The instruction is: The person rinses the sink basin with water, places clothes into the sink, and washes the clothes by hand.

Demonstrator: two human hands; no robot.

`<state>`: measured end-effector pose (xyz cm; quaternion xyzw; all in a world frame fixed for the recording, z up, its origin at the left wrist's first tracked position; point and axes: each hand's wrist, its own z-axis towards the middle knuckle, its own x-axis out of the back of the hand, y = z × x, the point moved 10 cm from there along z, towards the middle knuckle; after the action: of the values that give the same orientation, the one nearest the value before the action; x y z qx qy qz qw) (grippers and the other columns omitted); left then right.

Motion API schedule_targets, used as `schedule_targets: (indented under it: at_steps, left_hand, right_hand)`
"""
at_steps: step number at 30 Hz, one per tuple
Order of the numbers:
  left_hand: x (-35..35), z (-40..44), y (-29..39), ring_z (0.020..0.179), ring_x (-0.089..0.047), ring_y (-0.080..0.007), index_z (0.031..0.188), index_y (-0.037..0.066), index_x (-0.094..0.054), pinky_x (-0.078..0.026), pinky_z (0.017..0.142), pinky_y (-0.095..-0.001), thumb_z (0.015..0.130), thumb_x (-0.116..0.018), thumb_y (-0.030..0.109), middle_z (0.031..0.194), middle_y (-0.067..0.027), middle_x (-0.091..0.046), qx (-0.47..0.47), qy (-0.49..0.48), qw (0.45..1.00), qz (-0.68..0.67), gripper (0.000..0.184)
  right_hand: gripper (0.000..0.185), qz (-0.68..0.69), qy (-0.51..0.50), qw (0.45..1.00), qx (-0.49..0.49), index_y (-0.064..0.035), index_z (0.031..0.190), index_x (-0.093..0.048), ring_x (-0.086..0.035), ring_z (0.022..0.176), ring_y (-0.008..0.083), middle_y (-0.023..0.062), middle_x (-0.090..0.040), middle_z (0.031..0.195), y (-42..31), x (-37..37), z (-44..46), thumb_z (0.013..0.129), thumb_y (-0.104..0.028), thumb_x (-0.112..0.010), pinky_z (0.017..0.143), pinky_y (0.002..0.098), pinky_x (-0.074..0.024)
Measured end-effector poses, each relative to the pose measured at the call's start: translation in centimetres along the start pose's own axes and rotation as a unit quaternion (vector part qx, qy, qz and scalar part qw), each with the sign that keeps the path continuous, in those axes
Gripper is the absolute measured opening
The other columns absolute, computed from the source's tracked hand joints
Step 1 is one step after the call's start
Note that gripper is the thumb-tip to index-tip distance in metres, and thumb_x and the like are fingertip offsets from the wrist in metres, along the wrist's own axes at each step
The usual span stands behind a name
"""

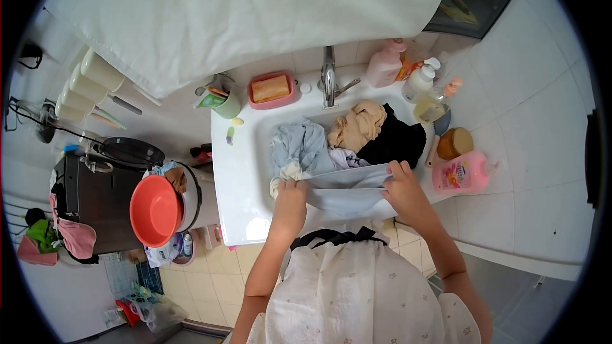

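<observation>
A light grey-blue cloth [347,199] is stretched between my two hands over the front edge of the white sink [239,178]. My left hand [291,202] grips its left end, close to a cream cloth [290,172]. At the right end, the fingers of my right hand [403,185] are closed on the cloth's upper edge. Behind it in the basin lie a pale blue garment [301,146], a beige garment [358,124], a black garment [396,137] and a white patterned piece [346,158].
The faucet [328,76] rises behind the basin. A pink soap dish [272,90] and green cup [227,107] stand at back left. Several bottles, including a pink one [462,173], line the right side. A red basin [155,210] is farther left.
</observation>
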<state>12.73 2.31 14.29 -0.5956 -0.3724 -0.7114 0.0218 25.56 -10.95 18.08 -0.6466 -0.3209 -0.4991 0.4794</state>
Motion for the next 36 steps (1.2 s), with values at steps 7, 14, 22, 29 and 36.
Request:
schedule_targets:
  at_steps: [7,14,22,29,36]
  left_hand:
    - [6.0,0.8,1.0,0.088,-0.048,-0.0324,0.087,-0.002,-0.060,-0.040,0.076,-0.0352,0.071,-0.054,-0.001,0.093,-0.0177,-0.053,0.000,0.152,0.988,0.020,0.017]
    - [0.8,1.9,-3.7,0.071,-0.056,-0.0207,0.090,-0.002,-0.059,-0.043,0.067,-0.0288,0.074,-0.055,-0.001,0.077,-0.0062,-0.059,0.044,0.062,0.963,-0.257,0.016]
    - [1.1,1.1,-3.8,0.068,-0.045,-0.0010,0.108,0.005,-0.048,-0.035,0.057,-0.0144,0.070,-0.063,-0.003,0.068,0.0038,-0.044,0.159,0.008,0.817,-0.554,0.042]
    - [5.2,1.3,-1.8,0.070,-0.045,-0.0073,0.102,0.003,-0.050,-0.046,0.079,-0.0283,0.066,-0.062,-0.010,0.074,0.0017,-0.040,0.047,0.082,0.784,-0.613,0.039]
    - [6.5,0.8,-0.3,0.079,-0.046,-0.0093,0.100,0.002,-0.053,-0.041,0.072,-0.0215,0.064,-0.057,-0.015,0.078,-0.0005,-0.041,-0.059,0.045,0.880,-0.470,0.041]
  right_hand:
    - [0.022,0.105,0.197,0.973,-0.063,0.0028,0.063,-0.050,-0.040,0.095,0.0285,0.0127,-0.046,0.101,1.3,5.7,-0.6,0.062,-0.011,-0.068,0.080,0.0343,-0.0347]
    - [0.019,0.275,-0.028,0.939,-0.207,-0.0027,0.066,-0.039,-0.043,0.067,0.0141,0.0059,-0.044,0.071,5.7,-2.4,0.0,0.066,-0.001,-0.058,0.061,0.0239,-0.0361]
    - [0.032,0.606,0.121,0.777,-0.117,-0.0065,0.094,-0.044,-0.039,0.072,0.0035,-0.0004,-0.038,0.087,4.6,0.0,0.3,0.066,0.009,-0.047,0.062,0.0150,-0.0330]
    - [0.035,0.428,0.069,0.896,-0.095,-0.0050,0.103,-0.053,-0.044,0.072,0.0089,0.0010,-0.044,0.079,2.3,2.1,0.3,0.068,-0.004,-0.060,0.066,0.0198,-0.0367]
    - [0.018,0.414,0.169,0.894,-0.010,0.0021,0.085,-0.058,-0.051,0.074,0.0136,0.0052,-0.054,0.082,2.1,4.7,0.5,0.071,-0.008,-0.060,0.065,0.0221,-0.0404]
